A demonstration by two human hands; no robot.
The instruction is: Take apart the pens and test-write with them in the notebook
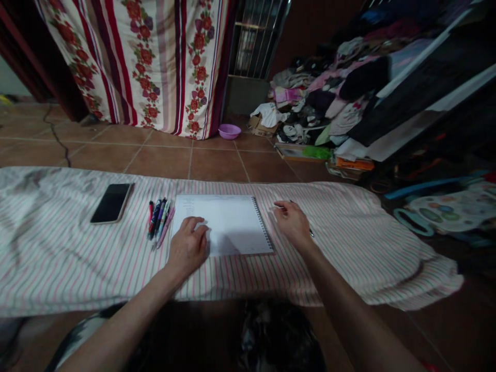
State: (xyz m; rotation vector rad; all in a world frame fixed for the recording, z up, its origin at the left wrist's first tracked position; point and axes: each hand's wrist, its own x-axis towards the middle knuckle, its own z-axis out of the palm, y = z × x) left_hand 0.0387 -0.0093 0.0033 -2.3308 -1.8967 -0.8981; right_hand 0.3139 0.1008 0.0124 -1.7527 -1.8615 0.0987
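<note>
A spiral notebook [228, 222] lies open at a white page, its wire coil along the right side. Small faint writing shows at the page's upper left. My left hand [189, 242] rests on the page's lower left, fingers loosely bent and apart, holding nothing visible. Just right of the coil, my right hand [292, 221] is over the cloth with its fingers bent and slightly parted. A dark pen [311, 233] is mostly hidden behind the right hand; only its two ends show, and the fingers do not appear wrapped round it. Several pens [159, 222] lie side by side left of the notebook.
A phone [112, 203] with a dark screen lies at the left on the striped cloth [349, 232]. Beyond are a tiled floor [163, 157], a floral curtain [163, 62], a purple basin [230, 131] and a heap of clothes [325, 98].
</note>
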